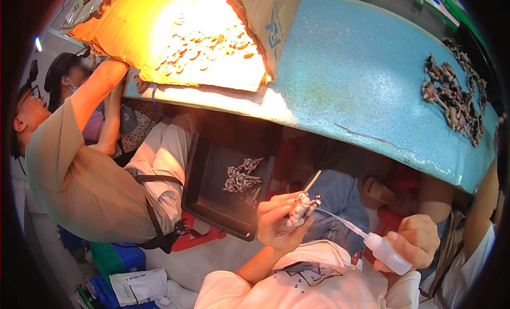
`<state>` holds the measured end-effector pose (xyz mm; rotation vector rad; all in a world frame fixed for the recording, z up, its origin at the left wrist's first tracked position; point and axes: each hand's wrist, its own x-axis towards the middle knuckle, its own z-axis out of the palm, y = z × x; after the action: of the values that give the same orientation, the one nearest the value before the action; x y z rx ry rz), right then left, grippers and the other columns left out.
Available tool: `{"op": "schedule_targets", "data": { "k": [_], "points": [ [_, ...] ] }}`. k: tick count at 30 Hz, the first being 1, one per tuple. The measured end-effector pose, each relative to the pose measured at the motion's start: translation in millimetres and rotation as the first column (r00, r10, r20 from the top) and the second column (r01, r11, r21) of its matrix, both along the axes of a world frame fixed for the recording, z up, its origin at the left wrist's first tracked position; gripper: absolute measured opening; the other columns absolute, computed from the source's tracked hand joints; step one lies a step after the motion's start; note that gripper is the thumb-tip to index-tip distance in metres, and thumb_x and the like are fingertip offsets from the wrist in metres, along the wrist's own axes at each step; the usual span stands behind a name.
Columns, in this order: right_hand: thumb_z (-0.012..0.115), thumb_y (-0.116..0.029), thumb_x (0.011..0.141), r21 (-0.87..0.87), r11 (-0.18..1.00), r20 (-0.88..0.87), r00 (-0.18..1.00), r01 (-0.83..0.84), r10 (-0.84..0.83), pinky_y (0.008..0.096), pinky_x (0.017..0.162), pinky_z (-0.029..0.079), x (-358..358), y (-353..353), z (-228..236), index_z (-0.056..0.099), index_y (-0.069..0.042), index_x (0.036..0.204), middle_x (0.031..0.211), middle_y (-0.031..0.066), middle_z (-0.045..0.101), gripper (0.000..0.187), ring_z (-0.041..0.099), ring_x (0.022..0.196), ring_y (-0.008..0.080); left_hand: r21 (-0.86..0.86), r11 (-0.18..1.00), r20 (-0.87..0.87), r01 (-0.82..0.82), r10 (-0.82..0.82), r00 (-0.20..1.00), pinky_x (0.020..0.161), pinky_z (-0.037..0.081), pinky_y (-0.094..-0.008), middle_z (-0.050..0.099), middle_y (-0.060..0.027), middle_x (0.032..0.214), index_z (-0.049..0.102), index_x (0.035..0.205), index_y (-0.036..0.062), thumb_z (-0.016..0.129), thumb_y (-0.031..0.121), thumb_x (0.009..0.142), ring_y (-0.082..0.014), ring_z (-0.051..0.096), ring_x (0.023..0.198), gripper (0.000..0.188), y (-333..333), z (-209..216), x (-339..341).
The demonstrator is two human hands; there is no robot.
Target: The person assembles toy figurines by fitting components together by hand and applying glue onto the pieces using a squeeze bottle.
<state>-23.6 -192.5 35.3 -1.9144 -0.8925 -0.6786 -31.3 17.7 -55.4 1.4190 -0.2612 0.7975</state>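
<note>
My left hand [277,224] is closed around a small lumpy white-and-dark figurine [300,210] with a wooden stick [313,180] rising from it. In my right hand [417,241] is a white plastic squeeze bottle [387,252], tilted, with its thin nozzle pointing left. The nozzle's tip reaches close to the figurine; whether it touches, I cannot tell. Both hands are above my lap, in front of the blue table [340,59]. Just left of my left hand, a black tray [218,226] holds several similar pieces [241,176] on sticks.
A cut-open cardboard box [265,22] stands on the table, brightly lit, with many small pieces [207,49] inside. More dark-and-white pieces [451,96] lie at the table's right end. A co-worker [101,181] on the left reaches toward the box. Another person's arm [481,219] shows at right.
</note>
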Motion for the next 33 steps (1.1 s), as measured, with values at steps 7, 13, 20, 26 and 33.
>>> {"op": "schedule_targets", "data": {
  "k": [7,13,20,26,33],
  "points": [
    [0.082,-0.033,0.056,-0.004,0.998,-0.024,0.997,0.067,-0.068,0.0206,0.038,0.027,-0.1,3.7,-4.0,0.063,-0.006,0.082,0.052,-0.0026,0.043,0.042,0.040,0.041,0.0113,0.013,1.000,-0.030,0.001,0.000,1.000,0.078,0.052,-0.0395,0.052,-0.0121,0.093,0.051,0.100,-0.0008,0.075,-0.009,0.061,-0.0323,0.061,0.088,0.047,1.8,-2.9,0.4],
    [0.076,-0.034,0.066,-0.034,0.999,0.082,0.997,0.003,0.000,0.0212,0.034,0.033,3.4,-2.0,-1.1,0.060,0.001,0.081,0.053,0.0027,0.045,0.042,0.040,0.037,0.0118,0.000,1.000,-0.020,0.014,-0.014,1.000,0.077,0.052,-0.0394,0.051,-0.0121,0.093,0.050,0.101,-0.0013,0.074,-0.009,0.061,-0.0322,0.061,0.089,0.047,0.6,0.4,-0.5],
    [0.083,-0.034,0.055,-0.025,0.999,0.006,1.000,0.028,-0.028,0.0208,0.037,0.028,-0.3,-1.4,-3.8,0.064,-0.006,0.082,0.054,-0.0024,0.044,0.043,0.040,0.042,0.0119,0.006,1.000,-0.027,0.008,-0.008,1.000,0.077,0.052,-0.0389,0.052,-0.0126,0.093,0.050,0.101,-0.0015,0.074,-0.009,0.061,-0.0320,0.061,0.089,0.047,1.3,-0.3,-0.4],
    [0.082,-0.035,0.057,-0.012,0.999,0.004,0.999,0.033,-0.033,0.0204,0.037,0.029,-2.9,-2.5,-1.0,0.063,-0.006,0.082,0.053,-0.0018,0.045,0.043,0.041,0.041,0.0113,0.010,1.000,-0.057,0.020,-0.019,0.998,0.078,0.052,-0.0393,0.052,-0.0138,0.095,0.050,0.102,-0.0020,0.073,-0.010,0.062,-0.0315,0.061,0.089,0.047,4.5,-1.9,-3.3],
    [0.082,-0.034,0.057,0.027,0.998,0.018,0.998,-0.057,0.056,0.0194,0.034,0.027,-0.9,-0.4,-0.6,0.061,-0.004,0.085,0.053,-0.0005,0.045,0.046,0.039,0.038,0.0103,0.021,0.996,-0.154,0.089,-0.085,0.984,0.079,0.053,-0.0437,0.046,-0.0132,0.099,0.043,0.110,0.0026,0.069,-0.002,0.070,-0.0290,0.058,0.092,0.048,4.8,-0.8,-6.1]
  ]
}}
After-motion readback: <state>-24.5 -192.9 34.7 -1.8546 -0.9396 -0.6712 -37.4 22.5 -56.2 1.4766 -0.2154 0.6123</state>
